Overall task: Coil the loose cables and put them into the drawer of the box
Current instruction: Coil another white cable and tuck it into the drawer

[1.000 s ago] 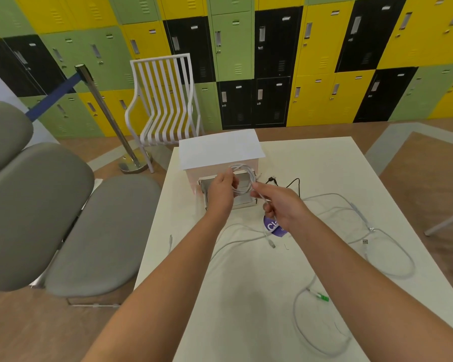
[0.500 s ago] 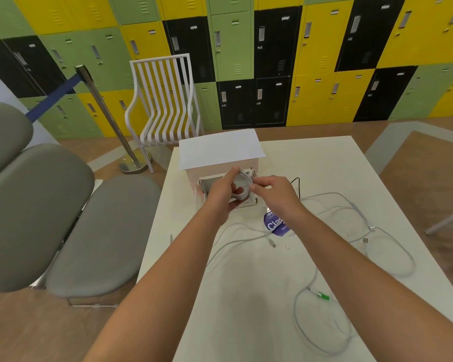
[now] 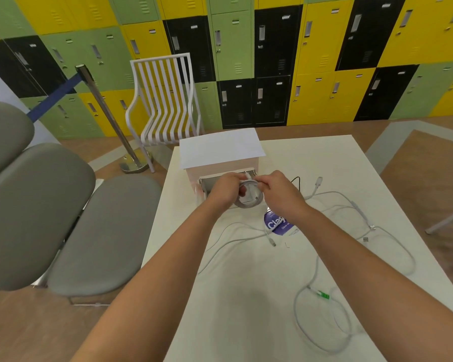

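Both hands grasp one coil [image 3: 249,202] of white cable. The left hand [image 3: 226,190] curls its fingers round the coil's left side; the right hand [image 3: 279,190] pinches the coil's top right between thumb and fingers. The coil hangs just above the open drawer [image 3: 207,182], in front of the box [image 3: 220,152].

Surroundings, largest first:

- One wall of lockers [image 3: 272,61] in yellow, green and black stands behind the table.
- One white table [image 3: 246,309] bears the box and the cables.
- Three grey seat pads [image 3: 50,210] stand left of the table, well apart from the hands.
- One white slatted chair [image 3: 165,100] stands beyond the table's far left corner.
- One post [image 3: 102,113] with a blue belt stands left of the chair.
- One box sits at the table's far edge, with a white sheet on top. Its drawer is pulled out towards the person; both hands cover most of it.

Loose cables on the table:

- White cables [image 3: 351,205] lie tangled to the right of the hands; their number cannot be told.
- One cable with a green plug [image 3: 323,294] loops near the right forearm.
- One thin black cable [image 3: 297,180] lies just right of the box.
- One purple label [image 3: 277,224] lies just below the right wrist, partly hidden by it.
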